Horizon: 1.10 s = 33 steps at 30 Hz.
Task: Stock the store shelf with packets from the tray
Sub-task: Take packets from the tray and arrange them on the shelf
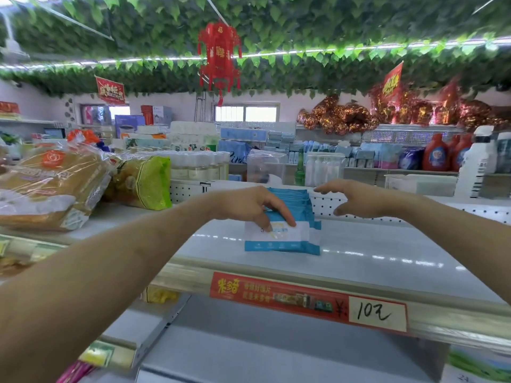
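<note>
**Head view: left hand on the front packet, right hand loose beside the row**

Head camera looks down both bare forearms onto a white shelf (373, 244). The left hand (249, 205) presses its fingertips (290, 223) on the upper edge of the front packet (279, 239), a blue-and-white pouch standing on the shelf and leaning slightly back; the thumb side is hidden, so whether it pinches the packet or only steadies it cannot be told. The print on the packet's white band is too blurred to read. Right behind it, touching, stands a row of packets (293, 200) with blue tops, running back to the perforated rear panel (345, 205).

The right hand (359, 199) hovers just right of the row, fingers spread and slack, holding nothing.

On the shelf's front rail sits a red price strip (307, 299) with yellow Chinese characters, a "¥" sign and a white field handwritten "10元". Left on the same shelf lie bagged bread (52, 186) with an orange round logo and a green-and-yellow bag (143, 181). A red lantern (219, 56) hangs from a ceiling of green leaves (304, 29).
</note>
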### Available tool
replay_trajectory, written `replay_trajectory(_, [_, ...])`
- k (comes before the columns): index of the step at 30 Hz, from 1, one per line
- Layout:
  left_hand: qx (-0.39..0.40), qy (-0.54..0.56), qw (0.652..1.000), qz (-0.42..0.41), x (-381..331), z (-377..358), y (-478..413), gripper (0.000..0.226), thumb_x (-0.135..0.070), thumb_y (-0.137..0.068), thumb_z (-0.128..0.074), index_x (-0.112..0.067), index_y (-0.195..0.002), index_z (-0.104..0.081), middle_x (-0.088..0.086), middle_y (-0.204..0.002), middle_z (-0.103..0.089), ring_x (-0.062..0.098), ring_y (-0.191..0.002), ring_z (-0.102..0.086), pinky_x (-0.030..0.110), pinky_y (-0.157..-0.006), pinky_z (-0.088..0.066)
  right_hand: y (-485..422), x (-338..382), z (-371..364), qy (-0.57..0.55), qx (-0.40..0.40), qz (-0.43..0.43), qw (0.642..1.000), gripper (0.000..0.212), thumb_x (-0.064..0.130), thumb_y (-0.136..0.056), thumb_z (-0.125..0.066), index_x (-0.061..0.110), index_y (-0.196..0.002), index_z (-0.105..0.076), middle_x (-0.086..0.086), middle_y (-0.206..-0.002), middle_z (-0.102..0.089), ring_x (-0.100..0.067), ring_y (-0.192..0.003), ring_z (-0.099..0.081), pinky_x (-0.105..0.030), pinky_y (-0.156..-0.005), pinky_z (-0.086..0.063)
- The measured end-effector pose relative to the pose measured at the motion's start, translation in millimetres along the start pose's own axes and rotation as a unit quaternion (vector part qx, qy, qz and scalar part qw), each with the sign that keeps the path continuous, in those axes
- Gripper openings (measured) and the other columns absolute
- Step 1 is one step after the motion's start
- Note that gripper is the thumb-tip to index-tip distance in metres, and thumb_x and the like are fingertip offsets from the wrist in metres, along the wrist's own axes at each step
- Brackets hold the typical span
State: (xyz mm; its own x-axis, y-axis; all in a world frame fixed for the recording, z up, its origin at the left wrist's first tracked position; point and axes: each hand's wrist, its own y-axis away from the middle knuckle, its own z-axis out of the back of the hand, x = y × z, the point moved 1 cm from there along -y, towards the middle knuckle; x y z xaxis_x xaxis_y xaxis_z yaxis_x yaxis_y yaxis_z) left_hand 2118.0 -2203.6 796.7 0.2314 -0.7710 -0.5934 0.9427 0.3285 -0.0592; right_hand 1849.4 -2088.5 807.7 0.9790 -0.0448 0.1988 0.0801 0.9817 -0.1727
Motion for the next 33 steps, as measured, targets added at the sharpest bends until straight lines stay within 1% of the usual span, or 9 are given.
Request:
replay_trajectory(2, [0.014, 0.0, 1.0, -0.002, 0.2, -6.5, -10.2, 0.044, 0.005, -0.091, -0.071, -0.027, -0.119, -0.079, -0.01, -0.128, -0.069, 0.009, -0.116, -0.064, 0.024, -0.097, -0.055, 4.7, -6.5, -0.5, 0.008, -0.006, -0.001, 1.0, 0.068, 0.011, -0.095, -0.071, 0.035, -0.153, -0.043, 0.007, -0.155, -0.046, -0.017, -0.139, -0.044, -0.038, -0.114, -0.036])
replay_trajectory(6, [0.018, -0.057, 0.998, -0.025, -1.2, -16.8, -22.2, 0.047, 0.008, -0.087, -0.071, -0.029, -0.115, -0.08, -0.017, -0.123, -0.068, -0.003, -0.111, -0.059, 0.008, -0.088, -0.045, 10.9, -18.7, 0.3, 0.024, -0.015, 0.003, 1.0, 0.063, 0.013, -0.096, -0.07, 0.035, -0.151, -0.047, 0.009, -0.153, -0.048, -0.015, -0.138, -0.045, -0.039, -0.113, -0.038])
replay_trajectory(10, [0.005, -0.079, 0.996, -0.034, 0.8, -19.3, -25.7, 0.053, 0.007, -0.086, -0.072, -0.04, -0.109, -0.077, -0.008, -0.13, -0.055, -0.001, -0.117, -0.049, 0.017, -0.102, -0.04, 7.3, -19.9, 2.8, 0.022, -0.013, 0.004, 1.0, 0.059, 0.008, -0.097, -0.069, 0.032, -0.147, -0.052, 0.006, -0.15, -0.051, -0.014, -0.131, -0.048, -0.036, -0.108, -0.044])
replay_trajectory(13, [-0.012, -0.077, 0.997, -0.021, 7.1, -17.4, -21.3, 0.047, 0.003, -0.089, -0.072, -0.035, -0.118, -0.077, -0.007, -0.129, -0.055, 0.014, -0.122, -0.049, 0.029, -0.105, -0.043, -0.3, -11.6, 7.7, 0.02, -0.025, 0.013, 0.999, 0.057, 0.005, -0.098, -0.065, 0.032, -0.147, -0.053, 0.006, -0.147, -0.054, -0.012, -0.127, -0.051, -0.034, -0.106, -0.045])
replay_trajectory(19, [-0.103, -0.063, 0.992, 0.024, 22.6, 2.8, 20.3, 0.047, -0.003, -0.098, -0.067, -0.035, -0.132, -0.07, -0.013, -0.131, -0.06, 0.006, -0.117, -0.057, 0.018, -0.095, -0.049, -33.8, 36.3, 12.2, 0.014, -0.049, 0.112, 0.992, 0.053, 0.002, -0.097, -0.06, 0.03, -0.142, -0.056, 0.009, -0.133, -0.058, -0.011, -0.119, -0.054, -0.02, -0.089, -0.042])
replay_trajectory(22, [-0.153, -0.074, 0.983, 0.068, 35.2, 20.6, 61.4, 0.046, -0.008, -0.099, -0.066, -0.036, -0.135, -0.065, -0.012, -0.128, -0.064, 0.001, -0.111, -0.062, 0.013, -0.088, -0.05, -54.9, 74.7, 4.6, 0.012, -0.029, 0.168, 0.985, 0.054, 0.003, -0.097, -0.059, 0.036, -0.14, -0.057, 0.016, -0.128, -0.056, -0.01, -0.119, -0.055, -0.026, -0.093, -0.042])
replay_trajectory(25, [-0.198, -0.083, 0.966, 0.143, 49.1, 35.7, 117.0, 0.043, -0.008, -0.101, -0.063, -0.035, -0.135, -0.064, -0.011, -0.127, -0.065, 0.007, -0.116, -0.062, 0.03, -0.101, -0.051, -74.9, 122.7, -11.0, 0.008, -0.019, 0.235, 0.972, 0.052, 0.006, -0.097, -0.061, 0.035, -0.14, -0.057, 0.017, -0.123, -0.056, -0.01, -0.115, -0.056, -0.021, -0.089, -0.042])
replay_trajectory(28, [-0.244, -0.105, 0.938, 0.221, 58.6, 41.7, 181.5, 0.042, -0.005, -0.101, -0.062, -0.028, -0.136, -0.064, -0.004, -0.129, -0.066, 0.014, -0.118, -0.062, 0.041, -0.108, -0.05, -91.3, 180.8, -31.2, -0.001, 0.003, 0.311, 0.95, 0.051, 0.003, -0.096, -0.06, 0.028, -0.141, -0.058, 0.01, -0.13, -0.058, -0.011, -0.115, -0.054, -0.03, -0.099, -0.045])
replay_trajectory(33, [-0.307, -0.13, 0.877, 0.346, 52.2, 22.2, 294.3, 0.04, -0.011, -0.102, -0.061, -0.034, -0.135, -0.064, -0.014, -0.127, -0.063, 0.002, -0.115, -0.061, 0.028, -0.094, -0.052, -97.9, 293.8, -66.9, -0.021, 0.015, 0.426, 0.904, 0.046, 0.004, -0.095, -0.059, 0.018, -0.139, -0.062, 0.001, -0.134, -0.062, -0.013, -0.116, -0.057, -0.021, -0.09, -0.044])
